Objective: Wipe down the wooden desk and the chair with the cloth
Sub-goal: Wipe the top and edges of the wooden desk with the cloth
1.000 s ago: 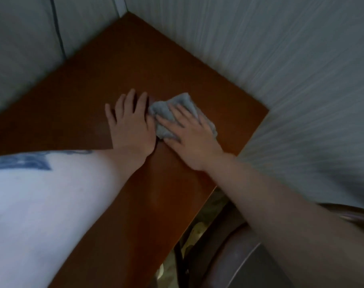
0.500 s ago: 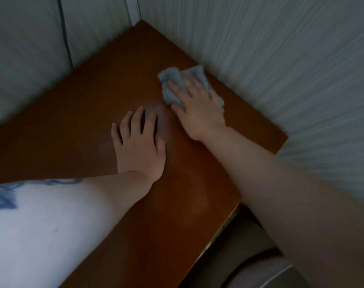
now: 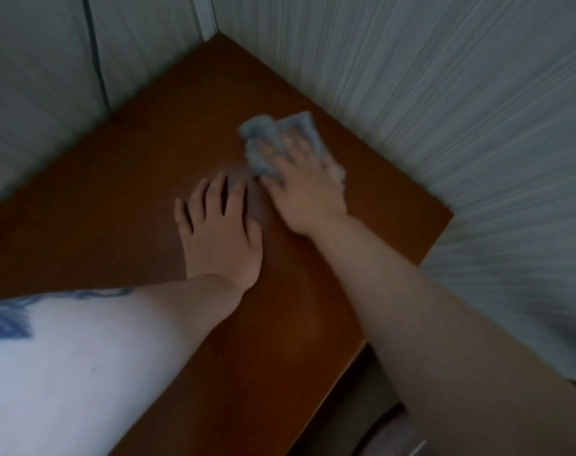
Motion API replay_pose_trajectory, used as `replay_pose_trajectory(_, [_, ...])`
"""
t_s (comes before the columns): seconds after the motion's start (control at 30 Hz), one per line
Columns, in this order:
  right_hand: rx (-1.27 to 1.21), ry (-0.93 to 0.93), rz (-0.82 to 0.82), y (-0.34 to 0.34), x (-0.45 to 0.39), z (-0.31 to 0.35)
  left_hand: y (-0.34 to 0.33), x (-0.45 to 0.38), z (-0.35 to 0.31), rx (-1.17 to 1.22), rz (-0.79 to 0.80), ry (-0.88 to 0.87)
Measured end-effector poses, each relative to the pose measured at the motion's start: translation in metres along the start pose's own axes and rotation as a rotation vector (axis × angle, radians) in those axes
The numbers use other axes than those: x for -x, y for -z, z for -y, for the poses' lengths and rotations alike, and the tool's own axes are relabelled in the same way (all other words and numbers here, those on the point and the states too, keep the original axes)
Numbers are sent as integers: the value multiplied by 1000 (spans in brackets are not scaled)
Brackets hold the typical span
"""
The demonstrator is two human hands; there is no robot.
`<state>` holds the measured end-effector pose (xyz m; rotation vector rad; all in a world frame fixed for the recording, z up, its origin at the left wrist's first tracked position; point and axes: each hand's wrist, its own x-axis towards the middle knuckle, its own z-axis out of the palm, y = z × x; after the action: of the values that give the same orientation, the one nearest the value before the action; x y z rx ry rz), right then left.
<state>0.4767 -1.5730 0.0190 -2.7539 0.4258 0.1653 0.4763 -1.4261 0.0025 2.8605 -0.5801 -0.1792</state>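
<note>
Desk [image 3: 132,192]: wooden top fills most of the view, tucked into a corner w/ ribbed wall panels [image 3: 444,110] on two sides. Surface reads uniform brown; no visible wet/dry line, so can't tell which areas are already wiped. Judging by the cloth's position, the far-right part near the wall is being worked atm. Near edge and left stretch show no sign either way.

Chair: only a dim, blurry shape bottom right below the desk edge, can't confirm it's the chair. Nothing touching it, so I'd count the chair pass as not started. Overall est: mid desk stage, chair still to do.

Left hand [image 3: 219,235]: flat on the desk, fingers straight and spread, holding nothing, prob bracing. White sleeve w/ blue print [image 3: 66,363] on that arm.

Right hand [image 3: 300,189]: palm down on the cloth, fingers extended over it, pressing not clutching. Motion-blurred.

Cloth [image 3: 263,139]: grey, bunched, on the desktop under the right fingers, just beside the right wall, fwd of the left hand.
</note>
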Motion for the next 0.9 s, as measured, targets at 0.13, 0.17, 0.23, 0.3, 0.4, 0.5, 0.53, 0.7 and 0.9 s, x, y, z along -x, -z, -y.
replay_pose_trajectory(0.13, [-7,-416,-289,-5,35,-46,1,0,0,-17,7,-12])
replay_pose_trajectory(0.17, [-1,-535,-320,-14,54,-33,0,0,0,-18,7,-14])
replay_pose_trajectory(0.23, [-22,-572,-292,-30,78,3,0,0,0,-7,-9,-21])
replay_pose_trajectory(0.3, [-32,-289,-176,-28,80,19,1,2,-1,7,-11,-28])
replay_pose_trajectory(0.4, [58,-85,-97,-5,63,-30,3,2,-2,-10,-11,-25])
replay_pose_trajectory(0.5, [12,-505,-262,2,95,-82,4,3,-3,-25,-39,-40])
replay_pose_trajectory(0.53, [0,-628,-299,-4,111,-77,4,4,-3,-34,-58,-68])
replay_pose_trajectory(0.7, [-24,-107,-58,-24,132,4,10,26,0,34,-138,-228])
replay_pose_trajectory(0.9, [-7,-378,-195,-15,139,-58,15,124,18,142,-103,-108])
